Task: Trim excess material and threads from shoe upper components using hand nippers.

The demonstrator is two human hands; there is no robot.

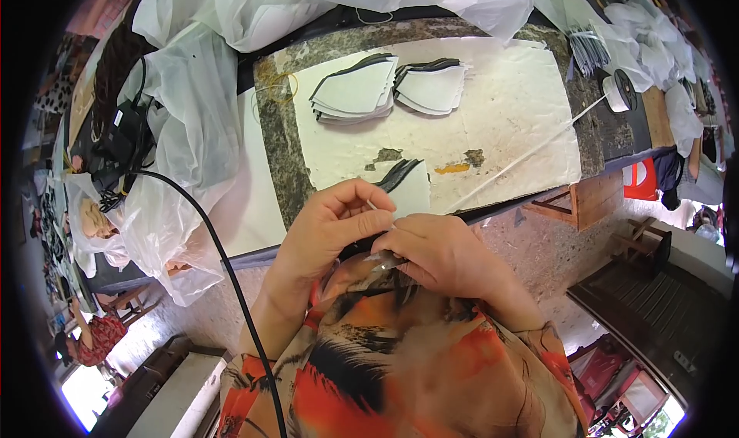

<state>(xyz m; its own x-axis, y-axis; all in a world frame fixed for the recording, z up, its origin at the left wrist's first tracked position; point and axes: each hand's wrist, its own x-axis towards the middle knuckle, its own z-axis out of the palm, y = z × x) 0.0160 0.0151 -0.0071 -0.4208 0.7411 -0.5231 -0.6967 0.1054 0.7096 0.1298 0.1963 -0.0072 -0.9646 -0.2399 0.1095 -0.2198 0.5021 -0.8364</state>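
Observation:
My left hand (pixel 346 221) and my right hand (pixel 440 252) meet at the table's front edge, fingers closed in pinches that almost touch. What they pinch is too small or hidden to make out. A shiny greyish bit (pixel 383 262) shows under my right fingers; I cannot tell its kind. Just beyond the hands lies a small stack of white and black cut pieces (pixel 410 190), partly covered by them. Running from a spool (pixel 620 91) at the right, a narrow white tape (pixel 523 152) passes out of sight behind my right hand.
Two more stacks of white pieces with black edges (pixel 352 91) (pixel 431 88) lie on a worn white board (pixel 508 91). Clear plastic bags (pixel 192 91) cover the left and far sides. A black cable (pixel 223 257) hangs across the left. A bundle of grey strips (pixel 589 51) lies far right.

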